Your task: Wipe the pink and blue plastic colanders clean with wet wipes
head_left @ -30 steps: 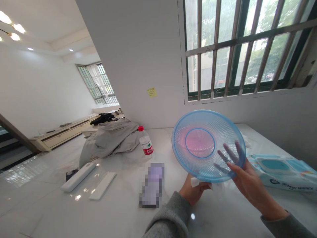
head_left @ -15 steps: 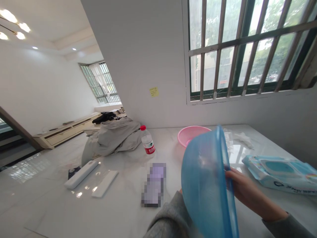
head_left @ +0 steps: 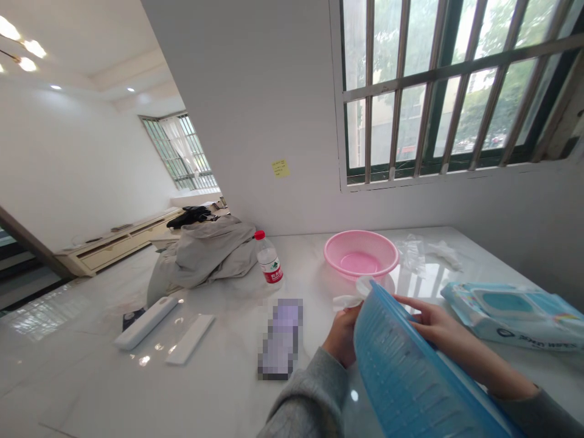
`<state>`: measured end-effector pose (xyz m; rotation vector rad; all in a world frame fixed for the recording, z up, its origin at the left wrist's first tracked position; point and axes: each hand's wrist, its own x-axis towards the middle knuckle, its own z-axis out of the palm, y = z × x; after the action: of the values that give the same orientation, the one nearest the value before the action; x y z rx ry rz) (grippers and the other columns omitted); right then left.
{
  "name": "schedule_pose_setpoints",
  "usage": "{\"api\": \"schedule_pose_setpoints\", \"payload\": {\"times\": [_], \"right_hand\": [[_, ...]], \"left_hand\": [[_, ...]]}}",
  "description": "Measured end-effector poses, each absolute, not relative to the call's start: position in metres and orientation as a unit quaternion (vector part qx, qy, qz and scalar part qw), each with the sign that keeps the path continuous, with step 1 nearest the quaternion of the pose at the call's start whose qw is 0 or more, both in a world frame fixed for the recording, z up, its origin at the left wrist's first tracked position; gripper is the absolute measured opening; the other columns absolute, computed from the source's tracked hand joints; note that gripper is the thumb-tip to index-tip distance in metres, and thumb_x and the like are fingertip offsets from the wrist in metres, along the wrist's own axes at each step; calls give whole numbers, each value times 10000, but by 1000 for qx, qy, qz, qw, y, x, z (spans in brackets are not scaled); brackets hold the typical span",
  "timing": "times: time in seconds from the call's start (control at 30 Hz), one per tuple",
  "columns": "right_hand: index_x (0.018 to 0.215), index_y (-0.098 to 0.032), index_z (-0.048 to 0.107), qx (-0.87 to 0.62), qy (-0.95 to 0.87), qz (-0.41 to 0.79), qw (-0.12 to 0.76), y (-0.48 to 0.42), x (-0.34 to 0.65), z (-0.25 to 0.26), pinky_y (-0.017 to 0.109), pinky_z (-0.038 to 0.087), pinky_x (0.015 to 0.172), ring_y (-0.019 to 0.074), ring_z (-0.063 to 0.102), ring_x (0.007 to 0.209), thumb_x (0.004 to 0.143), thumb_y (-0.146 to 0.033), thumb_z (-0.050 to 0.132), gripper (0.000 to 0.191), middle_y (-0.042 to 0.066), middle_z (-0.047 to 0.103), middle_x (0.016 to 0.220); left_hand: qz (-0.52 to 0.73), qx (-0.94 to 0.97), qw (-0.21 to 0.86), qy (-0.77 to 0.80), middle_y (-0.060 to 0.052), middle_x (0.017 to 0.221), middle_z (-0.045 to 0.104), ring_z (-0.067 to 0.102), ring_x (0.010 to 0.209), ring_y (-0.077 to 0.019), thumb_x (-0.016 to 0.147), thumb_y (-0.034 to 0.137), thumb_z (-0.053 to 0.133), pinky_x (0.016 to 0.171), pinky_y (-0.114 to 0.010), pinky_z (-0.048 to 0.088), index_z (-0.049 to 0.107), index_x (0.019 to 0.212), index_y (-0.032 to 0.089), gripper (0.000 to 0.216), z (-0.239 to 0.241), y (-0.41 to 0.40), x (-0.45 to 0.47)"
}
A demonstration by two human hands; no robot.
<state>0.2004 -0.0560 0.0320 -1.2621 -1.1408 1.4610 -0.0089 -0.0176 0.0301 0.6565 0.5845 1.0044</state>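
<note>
Basin of translucent blue plastic, round and ribbed, is tilted steeply on its side between the person's two hands, in the lower right above a glossy white marble-patterned table. Left hand, in a grey sleeve, is against the basin's raised edge, its fingers curled closed with a thin, crumpled white tissue-like sheet poking out above them. Right hand reaches to the same rim from the other side, fingers partly extended; the rim covers some of them, so I cannot tell whether they grip it. Beyond the hands, near the wall, a round pink perforated plastic basket sits upright, with crumpled clear plastic wrapping just beside it and a crumpled white piece farther right. A light-blue soft pack of wipes lies near the right hand. Left of the left hand lies a pixelated lilac rectangular item, and behind that stands a clear plastic bottle with a red cap, next to a heap of grey-beige cloth. Two slim white bars, one thick and one flat, lie farther left.
</note>
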Motion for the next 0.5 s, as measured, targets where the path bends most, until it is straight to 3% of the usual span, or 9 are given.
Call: {"api": "schedule_pose_setpoints", "payload": {"times": [0.13, 0.3, 0.5], "right_hand": [[1480, -168, 570, -552, -477, 555, 399, -47, 217, 29, 292, 606, 516, 251, 793, 645, 801, -494, 849, 803, 110, 829, 875], [1452, -139, 555, -591, -485, 522, 378, -43, 227, 29, 324, 623, 554, 264, 792, 673, 759, -501, 870, 842, 133, 835, 890], [1360, -138, 587, -614, -457, 510, 391, -41, 231, 32, 336, 607, 533, 277, 790, 652, 686, -491, 897, 821, 153, 840, 905]], "left_hand": [[476, 323, 778, 254, -65, 680, 708, 624, 666, -188, 680, 535, 933, 727, -332, 491, 773, 761, 116, 456, 23, -13, -8], [485, 296, 798, 203, -96, 832, 774, 710, 924, -287, 809, 612, 809, 975, -397, 491, 799, 892, 127, 492, 8, 2, -12], [499, 248, 807, 197, -36, 592, 684, 677, 673, -217, 794, 609, 824, 927, -374, 519, 742, 677, 145, 485, 9, 4, -19]]}}
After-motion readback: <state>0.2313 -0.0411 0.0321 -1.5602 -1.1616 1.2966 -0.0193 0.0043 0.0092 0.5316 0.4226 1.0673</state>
